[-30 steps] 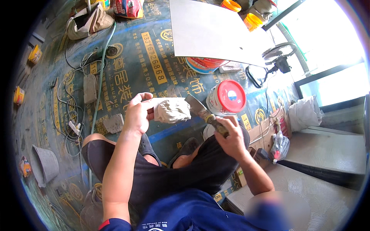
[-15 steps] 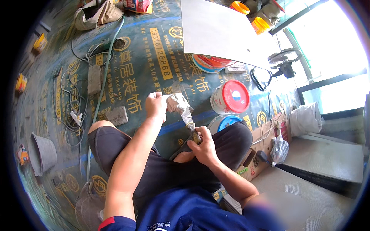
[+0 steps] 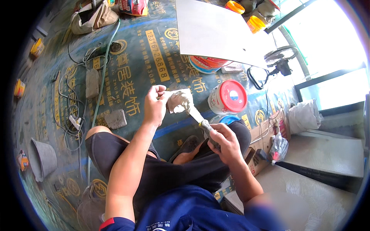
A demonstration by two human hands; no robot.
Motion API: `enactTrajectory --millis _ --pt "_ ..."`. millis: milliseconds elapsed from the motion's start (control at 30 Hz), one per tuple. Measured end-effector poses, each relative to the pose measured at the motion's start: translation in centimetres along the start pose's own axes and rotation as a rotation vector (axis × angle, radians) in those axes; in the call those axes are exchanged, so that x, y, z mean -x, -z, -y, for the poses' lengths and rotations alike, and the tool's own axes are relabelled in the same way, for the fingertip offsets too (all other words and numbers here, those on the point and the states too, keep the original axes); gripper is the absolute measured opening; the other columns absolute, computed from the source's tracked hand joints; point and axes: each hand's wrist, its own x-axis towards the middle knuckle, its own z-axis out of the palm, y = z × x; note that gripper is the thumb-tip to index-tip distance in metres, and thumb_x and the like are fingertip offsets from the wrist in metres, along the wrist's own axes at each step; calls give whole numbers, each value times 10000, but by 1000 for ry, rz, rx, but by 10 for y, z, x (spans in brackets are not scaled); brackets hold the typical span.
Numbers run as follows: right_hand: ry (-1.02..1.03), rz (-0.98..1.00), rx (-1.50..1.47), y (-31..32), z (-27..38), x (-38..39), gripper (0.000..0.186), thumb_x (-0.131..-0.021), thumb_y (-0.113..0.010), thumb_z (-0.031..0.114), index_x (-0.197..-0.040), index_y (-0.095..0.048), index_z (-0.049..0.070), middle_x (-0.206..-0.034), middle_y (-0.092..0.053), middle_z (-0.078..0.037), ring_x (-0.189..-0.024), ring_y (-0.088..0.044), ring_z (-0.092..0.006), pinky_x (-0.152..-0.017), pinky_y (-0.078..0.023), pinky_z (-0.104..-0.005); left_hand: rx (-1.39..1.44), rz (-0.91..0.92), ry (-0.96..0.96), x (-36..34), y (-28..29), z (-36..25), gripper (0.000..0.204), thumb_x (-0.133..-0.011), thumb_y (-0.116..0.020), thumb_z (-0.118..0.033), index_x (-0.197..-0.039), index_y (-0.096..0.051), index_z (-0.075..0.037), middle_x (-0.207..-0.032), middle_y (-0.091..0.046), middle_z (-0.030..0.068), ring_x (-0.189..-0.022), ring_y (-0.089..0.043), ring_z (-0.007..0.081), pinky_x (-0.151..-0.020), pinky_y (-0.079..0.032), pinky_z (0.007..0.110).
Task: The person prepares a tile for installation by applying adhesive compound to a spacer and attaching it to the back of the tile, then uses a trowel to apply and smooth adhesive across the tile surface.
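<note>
Head view: left hand is holding a paste-topped piece, right hand a scraper newly touching it, apparently shaping the paste.

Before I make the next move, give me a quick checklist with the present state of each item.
1. Right hand closed around the handle of the scraper: ok.
2. Left hand holding the flat piece at its left side: ok.
3. Pale paste sitting on the flat piece: ok, in an uneven mound.
4. Scraper blade pressing into the paste: cannot tell; its tip meets the lower right of the mound in view.
5. Red-lidded bucket covered: ok.
6. Blue-lidded bucket clear of the right knee: cannot tell, partly hidden.
</note>
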Motion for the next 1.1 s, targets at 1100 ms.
enactTrajectory --millis 1100 --pt "1019 -451 1248 -16 -82 -27 483 -781 -667 -7 -1211 -449 -22 -1027 -476 -236 -854 -552 -380 -699 -486 -443 760 17 466 2 17 -55 136 -894 -491 7 -1013 -544 -30 -947 -612 124 -810 -640 233 -745 -573 364"
